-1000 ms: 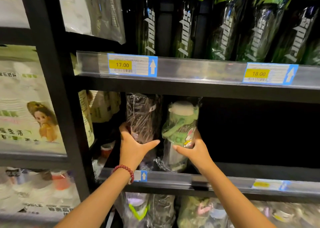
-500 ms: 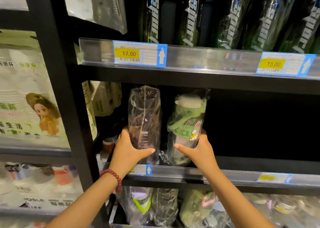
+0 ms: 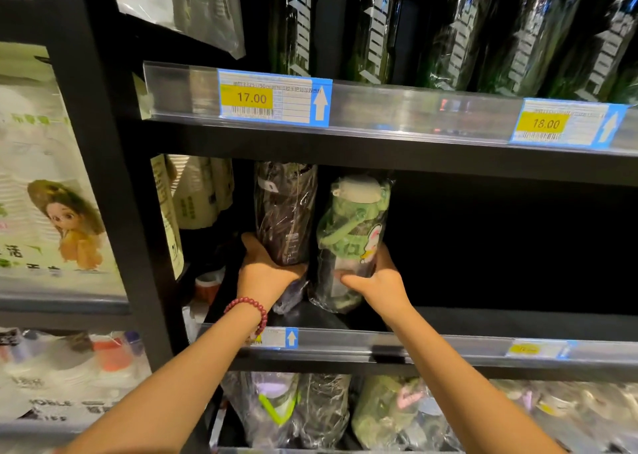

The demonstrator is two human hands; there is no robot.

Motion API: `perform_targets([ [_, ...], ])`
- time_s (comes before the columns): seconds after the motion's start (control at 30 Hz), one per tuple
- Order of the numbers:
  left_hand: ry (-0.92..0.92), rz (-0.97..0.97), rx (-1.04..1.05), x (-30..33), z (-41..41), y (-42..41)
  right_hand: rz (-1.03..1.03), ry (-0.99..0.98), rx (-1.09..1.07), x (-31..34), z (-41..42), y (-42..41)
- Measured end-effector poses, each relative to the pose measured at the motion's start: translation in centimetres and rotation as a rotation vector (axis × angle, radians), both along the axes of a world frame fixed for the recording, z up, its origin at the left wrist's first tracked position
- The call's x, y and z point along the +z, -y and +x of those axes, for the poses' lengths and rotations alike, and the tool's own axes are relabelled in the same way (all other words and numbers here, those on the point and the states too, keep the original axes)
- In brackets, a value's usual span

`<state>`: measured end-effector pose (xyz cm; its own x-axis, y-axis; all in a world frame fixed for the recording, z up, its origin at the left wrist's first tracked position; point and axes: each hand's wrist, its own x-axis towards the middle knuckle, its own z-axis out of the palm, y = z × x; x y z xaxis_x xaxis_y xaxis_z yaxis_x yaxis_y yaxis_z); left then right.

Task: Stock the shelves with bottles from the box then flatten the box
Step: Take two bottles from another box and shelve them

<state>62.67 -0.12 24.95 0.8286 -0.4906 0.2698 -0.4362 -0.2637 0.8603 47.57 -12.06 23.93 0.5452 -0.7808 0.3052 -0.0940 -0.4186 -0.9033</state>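
Observation:
Two bottles in clear plastic wrap stand at the left end of the middle shelf. My left hand, with a red bead bracelet on its wrist, grips the lower part of the dark bottle. Just to its right, my right hand holds the green bottle with a cream lid and a cartoon print. Both bottles are upright, side by side, nearly touching. The box is out of view.
The shelf above carries tall dark green bottles behind price tags reading 17.00 and 18.00. Wrapped bottles fill the shelf below. A black upright post stands left, with packaged goods beyond. The middle shelf is dark to the right.
Both hands have pushed the two bottles a little deeper into the middle shelf. The camera has moved slightly closer and tilted.

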Motion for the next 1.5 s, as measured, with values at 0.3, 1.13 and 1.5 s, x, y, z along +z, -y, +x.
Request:
perform_targets([
  [0.3, -0.005, 0.017, 0.073, 0.0, 1.5, 2.5, 0.027, -0.078, -0.165, -0.1, 4.7, 1.2],
  [1.13, -0.163, -0.013, 0.069, -0.6, 3.1, 3.9, 0.004, -0.076, -0.231, 0.0, 5.9, 2.1],
  [1.5, -0.099, -0.032, 0.074, -1.5, 3.5, 4.4, 0.035, -0.013, -0.224, -0.5, 6.4, 2.3],
])
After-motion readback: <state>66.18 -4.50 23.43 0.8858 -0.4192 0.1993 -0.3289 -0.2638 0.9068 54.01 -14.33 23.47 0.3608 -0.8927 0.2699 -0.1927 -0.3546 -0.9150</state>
